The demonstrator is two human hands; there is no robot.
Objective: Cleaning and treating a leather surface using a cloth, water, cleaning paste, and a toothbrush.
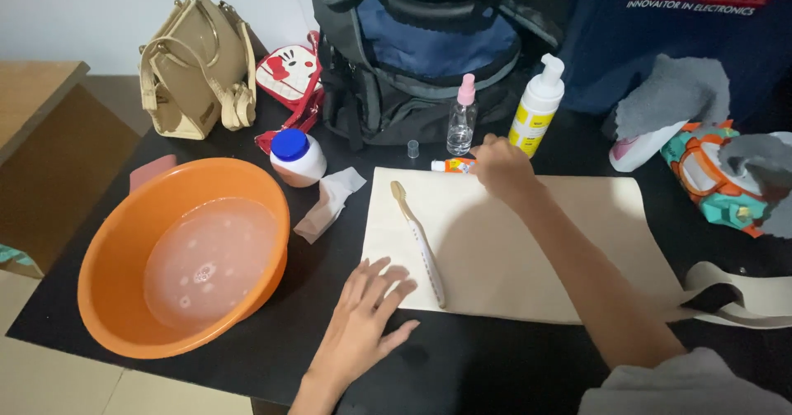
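Observation:
A cream cloth tote bag (544,250) lies flat on the black table (272,341). A pale toothbrush (419,242) lies across the bag's left part, bristles at the far end. My left hand (363,324) rests flat and spread on the bag's near left corner, just left of the toothbrush handle. My right hand (503,167) reaches to the bag's far edge and closes on a small orange-and-white tube (450,165). A clear spray bottle with a pink top (462,118) and a white-and-yellow pump bottle (536,106) stand just behind that hand.
An orange basin (107,258) holding soapy water sits at the left. Beside it are a white jar with a blue lid (295,157) and a crumpled tissue (330,200). A tan handbag (198,68), a dark backpack (412,52) and grey cloths (672,93) line the back.

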